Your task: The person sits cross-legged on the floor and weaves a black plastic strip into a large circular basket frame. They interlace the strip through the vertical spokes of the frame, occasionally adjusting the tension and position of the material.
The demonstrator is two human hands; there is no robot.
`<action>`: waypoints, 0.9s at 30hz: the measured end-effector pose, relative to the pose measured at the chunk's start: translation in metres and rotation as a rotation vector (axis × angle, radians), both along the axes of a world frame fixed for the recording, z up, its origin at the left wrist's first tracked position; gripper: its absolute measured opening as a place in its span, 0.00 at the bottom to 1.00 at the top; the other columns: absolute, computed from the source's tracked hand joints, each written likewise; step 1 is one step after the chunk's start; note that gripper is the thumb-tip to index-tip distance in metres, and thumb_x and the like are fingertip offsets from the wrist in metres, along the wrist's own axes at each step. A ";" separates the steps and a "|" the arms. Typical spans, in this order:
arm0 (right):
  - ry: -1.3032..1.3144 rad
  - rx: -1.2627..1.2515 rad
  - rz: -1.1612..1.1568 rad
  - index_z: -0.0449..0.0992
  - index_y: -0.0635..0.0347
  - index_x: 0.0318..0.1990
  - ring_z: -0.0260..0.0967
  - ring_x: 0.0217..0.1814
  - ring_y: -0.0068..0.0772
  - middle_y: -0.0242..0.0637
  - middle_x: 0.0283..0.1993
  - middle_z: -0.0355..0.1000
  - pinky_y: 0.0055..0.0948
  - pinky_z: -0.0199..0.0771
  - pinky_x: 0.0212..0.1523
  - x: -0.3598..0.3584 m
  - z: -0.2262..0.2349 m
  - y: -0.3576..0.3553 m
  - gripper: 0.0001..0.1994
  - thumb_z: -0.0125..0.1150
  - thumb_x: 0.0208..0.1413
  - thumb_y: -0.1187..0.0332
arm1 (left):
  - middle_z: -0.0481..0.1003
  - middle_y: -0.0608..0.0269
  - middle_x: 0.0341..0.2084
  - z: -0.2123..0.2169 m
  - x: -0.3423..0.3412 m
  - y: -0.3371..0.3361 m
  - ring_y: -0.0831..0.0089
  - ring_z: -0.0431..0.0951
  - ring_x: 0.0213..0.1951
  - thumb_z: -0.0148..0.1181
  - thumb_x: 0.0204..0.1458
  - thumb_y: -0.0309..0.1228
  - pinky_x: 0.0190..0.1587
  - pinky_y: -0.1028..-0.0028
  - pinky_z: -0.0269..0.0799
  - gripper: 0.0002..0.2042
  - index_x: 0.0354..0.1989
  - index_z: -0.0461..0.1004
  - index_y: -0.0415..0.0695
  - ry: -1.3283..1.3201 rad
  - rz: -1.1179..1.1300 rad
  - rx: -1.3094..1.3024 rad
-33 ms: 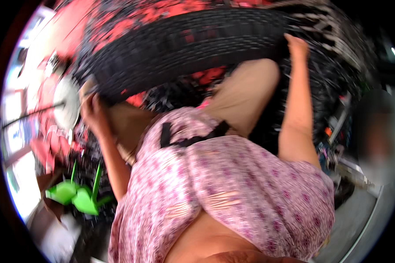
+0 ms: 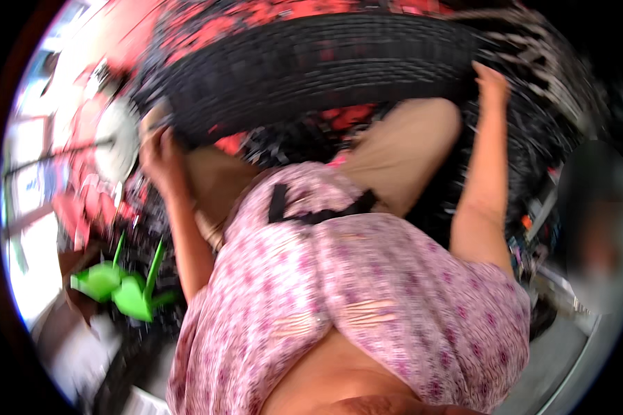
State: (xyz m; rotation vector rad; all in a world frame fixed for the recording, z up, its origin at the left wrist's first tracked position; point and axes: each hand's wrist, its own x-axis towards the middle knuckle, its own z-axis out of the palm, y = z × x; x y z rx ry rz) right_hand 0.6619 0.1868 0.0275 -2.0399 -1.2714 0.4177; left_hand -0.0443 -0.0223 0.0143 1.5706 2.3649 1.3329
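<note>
A large black tyre [image 2: 311, 66] with a ribbed tread stretches across the top of the view, blurred by motion. My left hand [image 2: 160, 149] grips its lower left edge with curled fingers. My right hand [image 2: 491, 79] holds the tyre's right side, arm stretched up. Below the tyre are my beige trousers [image 2: 401, 149] and my pink patterned shirt [image 2: 367, 290], with a black strap across the shirt.
Red and black machinery or stock [image 2: 256, 14] lies behind the tyre. A bright green plastic object [image 2: 121, 290] sits at the lower left on the floor. A blurred person [image 2: 595, 228] stands at the right edge. More dark tyres [image 2: 533, 159] are stacked on the right.
</note>
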 end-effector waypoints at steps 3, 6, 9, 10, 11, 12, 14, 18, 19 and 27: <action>0.470 0.116 -0.185 0.82 0.67 0.43 0.77 0.33 0.31 0.41 0.35 0.80 0.22 0.57 0.19 0.013 -0.030 0.014 0.23 0.82 0.39 0.64 | 0.80 0.56 0.33 -0.010 -0.012 0.005 0.61 0.79 0.38 0.66 0.53 0.31 0.45 0.65 0.73 0.07 0.37 0.82 0.42 0.020 0.011 0.064; 0.327 0.084 -0.247 0.84 0.64 0.41 0.77 0.34 0.29 0.36 0.36 0.81 0.24 0.62 0.21 0.012 -0.030 0.025 0.19 0.80 0.42 0.64 | 0.78 0.58 0.31 -0.014 -0.013 0.000 0.63 0.77 0.33 0.67 0.52 0.31 0.39 0.65 0.73 0.06 0.35 0.81 0.44 0.068 0.036 0.084; -0.609 0.027 -0.109 0.85 0.51 0.43 0.77 0.41 0.45 0.41 0.44 0.80 0.47 0.75 0.39 -0.018 -0.010 0.008 0.15 0.69 0.54 0.53 | 0.77 0.64 0.32 -0.014 -0.005 -0.005 0.66 0.76 0.36 0.67 0.52 0.36 0.44 0.66 0.67 0.07 0.35 0.81 0.48 0.009 0.086 0.034; -0.685 0.078 -0.084 0.85 0.49 0.42 0.76 0.42 0.46 0.40 0.44 0.79 0.48 0.75 0.40 -0.022 -0.014 0.008 0.15 0.67 0.56 0.52 | 0.76 0.65 0.32 -0.018 -0.008 -0.004 0.67 0.76 0.37 0.68 0.52 0.39 0.46 0.66 0.64 0.09 0.35 0.81 0.49 0.023 0.105 0.028; -0.766 0.130 -0.068 0.85 0.47 0.42 0.75 0.44 0.47 0.40 0.45 0.78 0.49 0.75 0.42 -0.023 -0.017 0.005 0.14 0.64 0.57 0.50 | 0.76 0.65 0.32 -0.018 -0.007 -0.002 0.67 0.76 0.37 0.68 0.51 0.40 0.46 0.66 0.64 0.09 0.34 0.81 0.49 0.032 0.107 0.014; -0.847 0.181 -0.052 0.84 0.45 0.42 0.74 0.45 0.49 0.40 0.45 0.77 0.50 0.75 0.43 -0.024 -0.017 0.002 0.15 0.62 0.58 0.49 | 0.77 0.65 0.32 -0.017 -0.007 0.000 0.66 0.76 0.38 0.68 0.51 0.41 0.46 0.65 0.64 0.10 0.34 0.81 0.48 0.041 0.109 -0.001; -0.942 0.153 -0.086 0.84 0.44 0.42 0.73 0.47 0.48 0.38 0.46 0.74 0.48 0.75 0.43 -0.033 -0.012 -0.002 0.14 0.61 0.59 0.49 | 0.77 0.65 0.32 -0.013 -0.003 0.002 0.65 0.76 0.39 0.69 0.49 0.43 0.47 0.65 0.64 0.12 0.34 0.81 0.48 0.047 0.121 -0.030; -1.019 0.087 -0.161 0.84 0.42 0.41 0.73 0.46 0.49 0.39 0.46 0.73 0.47 0.76 0.43 -0.047 0.003 -0.004 0.13 0.60 0.60 0.50 | 0.77 0.66 0.31 -0.014 -0.004 0.003 0.65 0.75 0.40 0.70 0.48 0.44 0.47 0.64 0.64 0.13 0.33 0.80 0.48 0.066 0.133 -0.056; -1.009 0.051 -0.188 0.84 0.42 0.41 0.73 0.47 0.48 0.39 0.46 0.72 0.48 0.76 0.42 -0.051 0.007 -0.003 0.12 0.60 0.60 0.50 | 0.77 0.66 0.31 -0.014 -0.003 0.003 0.65 0.75 0.40 0.70 0.48 0.44 0.47 0.64 0.64 0.13 0.33 0.80 0.48 0.073 0.132 -0.051; -0.920 -0.177 -0.293 0.82 0.44 0.47 0.76 0.46 0.48 0.43 0.52 0.70 0.48 0.75 0.43 -0.033 0.011 0.003 0.14 0.57 0.63 0.50 | 0.76 0.65 0.34 -0.014 -0.002 0.001 0.64 0.74 0.43 0.70 0.48 0.45 0.49 0.63 0.63 0.15 0.35 0.80 0.48 0.070 0.137 -0.072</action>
